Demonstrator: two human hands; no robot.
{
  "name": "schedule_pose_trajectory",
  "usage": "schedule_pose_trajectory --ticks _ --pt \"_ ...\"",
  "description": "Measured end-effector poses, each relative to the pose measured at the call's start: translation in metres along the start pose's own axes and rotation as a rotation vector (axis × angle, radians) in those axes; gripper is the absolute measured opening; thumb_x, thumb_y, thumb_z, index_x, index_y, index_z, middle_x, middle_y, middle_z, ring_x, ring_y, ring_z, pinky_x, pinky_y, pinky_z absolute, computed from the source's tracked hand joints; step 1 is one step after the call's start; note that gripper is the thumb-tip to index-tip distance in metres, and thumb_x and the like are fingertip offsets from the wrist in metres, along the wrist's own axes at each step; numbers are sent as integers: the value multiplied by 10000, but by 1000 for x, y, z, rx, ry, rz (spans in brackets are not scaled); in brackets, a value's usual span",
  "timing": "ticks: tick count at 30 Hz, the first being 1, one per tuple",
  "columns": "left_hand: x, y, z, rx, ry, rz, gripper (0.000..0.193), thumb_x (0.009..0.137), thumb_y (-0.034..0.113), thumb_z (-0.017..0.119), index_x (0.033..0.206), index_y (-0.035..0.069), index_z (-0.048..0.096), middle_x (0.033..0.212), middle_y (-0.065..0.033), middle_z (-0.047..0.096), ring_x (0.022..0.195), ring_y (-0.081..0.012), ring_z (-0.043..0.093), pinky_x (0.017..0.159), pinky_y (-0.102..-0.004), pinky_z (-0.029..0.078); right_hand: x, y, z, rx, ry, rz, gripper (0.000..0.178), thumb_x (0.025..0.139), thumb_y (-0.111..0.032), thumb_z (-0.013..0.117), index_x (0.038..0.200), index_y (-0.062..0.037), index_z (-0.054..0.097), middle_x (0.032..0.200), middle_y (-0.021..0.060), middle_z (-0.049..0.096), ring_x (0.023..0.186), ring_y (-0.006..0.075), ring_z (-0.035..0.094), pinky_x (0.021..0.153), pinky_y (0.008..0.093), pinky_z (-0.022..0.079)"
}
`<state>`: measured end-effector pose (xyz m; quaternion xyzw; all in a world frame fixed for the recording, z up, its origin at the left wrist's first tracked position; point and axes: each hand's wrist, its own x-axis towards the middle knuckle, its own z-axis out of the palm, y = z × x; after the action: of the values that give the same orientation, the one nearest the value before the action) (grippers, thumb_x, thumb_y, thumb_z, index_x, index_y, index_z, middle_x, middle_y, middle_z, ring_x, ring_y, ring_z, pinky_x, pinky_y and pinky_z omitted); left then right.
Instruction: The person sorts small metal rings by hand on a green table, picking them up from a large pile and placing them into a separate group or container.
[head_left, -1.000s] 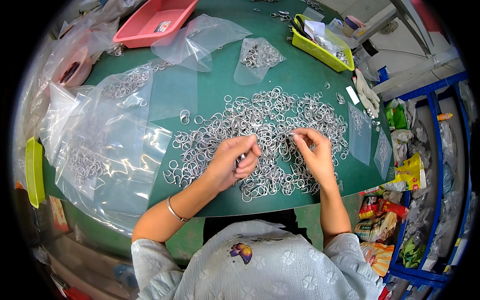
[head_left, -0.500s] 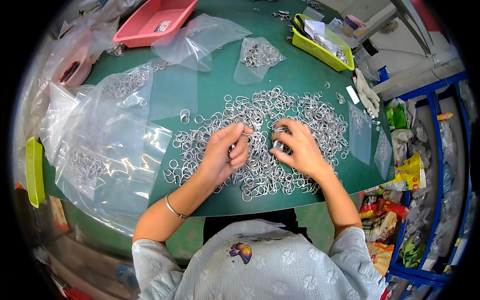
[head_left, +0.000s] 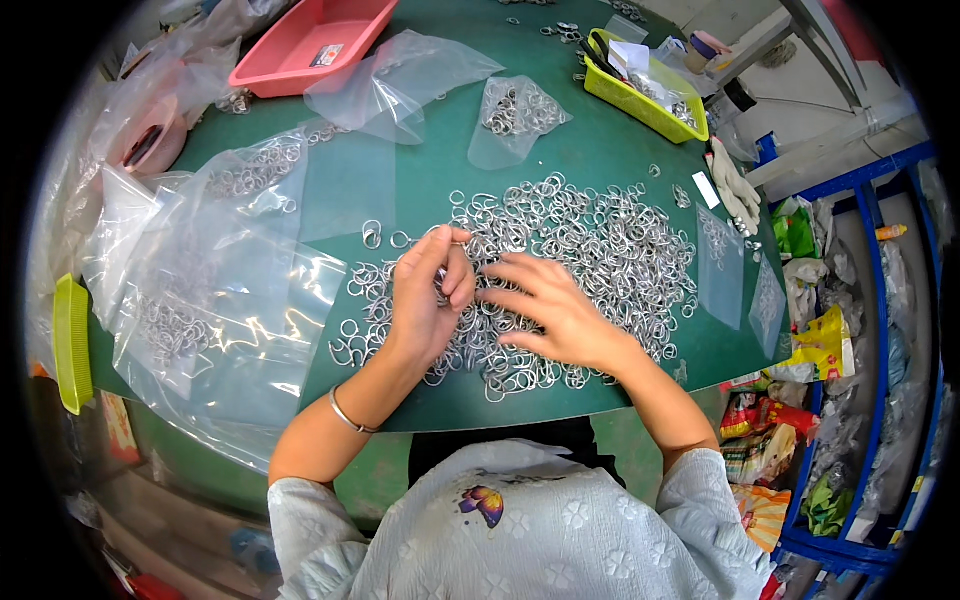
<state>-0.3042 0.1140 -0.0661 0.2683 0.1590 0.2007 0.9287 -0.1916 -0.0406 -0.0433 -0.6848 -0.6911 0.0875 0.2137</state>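
A wide pile of silvery metal rings (head_left: pixel 620 250), some looking like small clasps, is spread on the green tabletop (head_left: pixel 440 150). At the pile's left side, my left hand (head_left: pixel 425 300) is curled with thumb and forefinger together; a bit of metal ring shows between its fingers, and the palm is mostly hidden. Beside it, my right hand (head_left: pixel 565 315) lies palm down over the middle of the pile, fingers stretched and apart, pointing toward my left hand. No ring shows in the right hand, though its underside is hidden.
Clear plastic bags (head_left: pixel 230 330) with rings cover the left side. Further back are a pink tray (head_left: pixel 310 50), a small bag of rings (head_left: pixel 515 115) and a yellow-green basket (head_left: pixel 640 95). Flat bags (head_left: pixel 718 265) and a white glove (head_left: pixel 735 190) lie right, near blue shelving (head_left: pixel 870 370).
My right hand has moved left across the pile, and its fingers have straightened. My left hand has shifted slightly left and away from me, still curled.
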Motion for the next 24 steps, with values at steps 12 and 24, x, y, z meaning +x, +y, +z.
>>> schedule_pose_trajectory --ticks 12,24 --pt "-1 7 2 -15 28 -12 225 995 223 470 988 13 550 566 16 334 476 -78 327 445 -223 277 -18 14 -21 -260 -15 148 435 711 -200 702 1107 -67 583 1154 70 557 1072 257 500 893 392 372" --pt "-1 5 0 -20 31 -14 225 985 223 484 966 13 563 569 13 350 489 -79 341 457 -225 284 -47 45 -48 -285 206 387 145 750 -41 632 883 -55 576 861 61 576 897 233 543 899 402 331"
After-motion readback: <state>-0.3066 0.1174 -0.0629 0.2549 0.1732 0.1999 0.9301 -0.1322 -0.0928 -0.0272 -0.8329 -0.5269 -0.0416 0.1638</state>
